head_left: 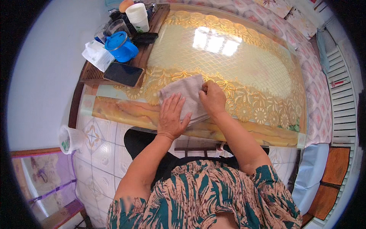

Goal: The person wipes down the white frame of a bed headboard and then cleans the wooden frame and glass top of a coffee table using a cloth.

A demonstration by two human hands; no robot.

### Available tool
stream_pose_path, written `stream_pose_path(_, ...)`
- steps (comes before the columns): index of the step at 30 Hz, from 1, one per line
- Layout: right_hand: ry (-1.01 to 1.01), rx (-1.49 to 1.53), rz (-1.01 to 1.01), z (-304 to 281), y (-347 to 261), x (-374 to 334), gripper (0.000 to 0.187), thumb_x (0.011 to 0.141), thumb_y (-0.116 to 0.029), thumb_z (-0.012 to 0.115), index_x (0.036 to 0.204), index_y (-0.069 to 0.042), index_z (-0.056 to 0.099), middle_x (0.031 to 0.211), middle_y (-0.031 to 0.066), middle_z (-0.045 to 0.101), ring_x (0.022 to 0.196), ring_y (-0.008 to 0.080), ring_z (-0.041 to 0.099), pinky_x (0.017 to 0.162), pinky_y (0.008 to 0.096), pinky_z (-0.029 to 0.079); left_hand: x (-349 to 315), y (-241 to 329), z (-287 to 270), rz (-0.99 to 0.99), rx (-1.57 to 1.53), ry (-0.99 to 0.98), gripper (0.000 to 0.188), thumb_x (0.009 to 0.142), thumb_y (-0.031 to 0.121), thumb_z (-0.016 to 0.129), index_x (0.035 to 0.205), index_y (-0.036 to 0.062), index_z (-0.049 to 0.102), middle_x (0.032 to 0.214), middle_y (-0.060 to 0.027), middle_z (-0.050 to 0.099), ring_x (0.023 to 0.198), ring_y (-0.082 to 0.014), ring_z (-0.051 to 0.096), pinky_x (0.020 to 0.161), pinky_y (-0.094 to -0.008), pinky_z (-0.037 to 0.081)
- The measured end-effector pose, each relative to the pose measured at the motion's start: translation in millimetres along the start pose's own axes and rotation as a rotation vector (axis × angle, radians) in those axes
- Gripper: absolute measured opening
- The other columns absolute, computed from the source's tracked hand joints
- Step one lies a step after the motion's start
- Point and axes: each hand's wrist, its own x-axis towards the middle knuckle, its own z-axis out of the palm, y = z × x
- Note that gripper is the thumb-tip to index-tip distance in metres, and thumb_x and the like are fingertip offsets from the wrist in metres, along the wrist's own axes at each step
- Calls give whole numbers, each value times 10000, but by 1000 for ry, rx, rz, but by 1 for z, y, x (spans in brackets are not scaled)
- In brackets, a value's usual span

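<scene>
A folded greyish-beige cloth [192,87] lies near the front edge of the table, over its gold lace-patterned cover [248,72]. My left hand [172,116] rests flat on the cloth's left part, fingers stretched and thumb spread. At the right edge of the same cloth, my right hand [214,97] is closed, its fingers curled and its thumb against the cloth's border. The inside of that grip is partly hidden.
On a brown wooden tray [95,76] at the table's left stand a blue lidded mug [121,47], a dark phone [124,73], white tissues [98,54] and stacked paper cups [138,17]. A white bin [71,139] is on the tiled floor. A patterned sofa [314,87] borders the right.
</scene>
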Motion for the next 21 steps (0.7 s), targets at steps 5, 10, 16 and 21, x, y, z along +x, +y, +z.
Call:
stream_pose_path(5, -58, -138, -14, -3, -5, 2, 278, 740, -194, 680, 945, -42, 571, 886, 174, 622, 847, 358, 621, 736, 477, 498, 0, 0, 2, -5, -1, 0, 538, 828, 326, 594, 1294, 75, 496, 1391, -137, 441, 1297, -321, 392, 1094, -458, 254)
stream_pose_path(10, -213, -169, 128, -14, -7, 2, 260, 775, -271, 669, 897, -56, 588, 816, 148, 645, 808, 334, 634, 692, 439, 487, 1, 1, 0, -10, 11, -19, 549, 821, 348, 598, 1276, 57, 499, 1380, -147, 444, 1305, -308, 381, 1101, -455, 241)
stream_pose_path(16, -59, 93, 70, -12, -11, 0, 229, 815, -256, 634, 916, -68, 555, 798, 159, 637, 780, 355, 621, 660, 452, 480, -1, 0, 1, -5, -17, 10, 543, 826, 333, 590, 1291, 67, 499, 1378, -142, 453, 1293, -326, 400, 1089, -465, 261)
stream_pose_path(21, 73, -188, -59, 5, 12, -1, 200, 849, -209, 606, 962, -71, 517, 915, 151, 622, 779, 358, 602, 647, 459, 474, -2, 0, 0, -6, -47, 16, 553, 819, 324, 598, 1294, 59, 497, 1364, -150, 468, 1278, -344, 416, 1089, -474, 261)
